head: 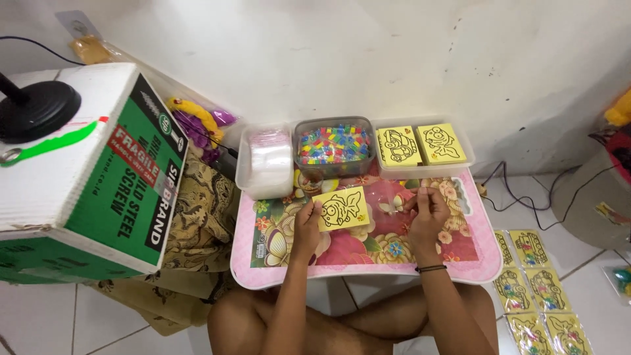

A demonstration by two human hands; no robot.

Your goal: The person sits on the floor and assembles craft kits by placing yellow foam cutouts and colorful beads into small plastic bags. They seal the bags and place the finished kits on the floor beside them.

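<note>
A: Left hand (306, 227) status?
B: Grip closed on the yellow card (341, 208), held over the pink surface (460, 260) at centre.
A: Right hand (426, 217)?
B: At 3 o'clock of the card, fingers pinched narrow; contents cannot be determined.

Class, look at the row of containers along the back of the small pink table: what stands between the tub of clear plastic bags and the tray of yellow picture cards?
In the head view, a clear tub of small multicoloured pieces stands between them.
</note>
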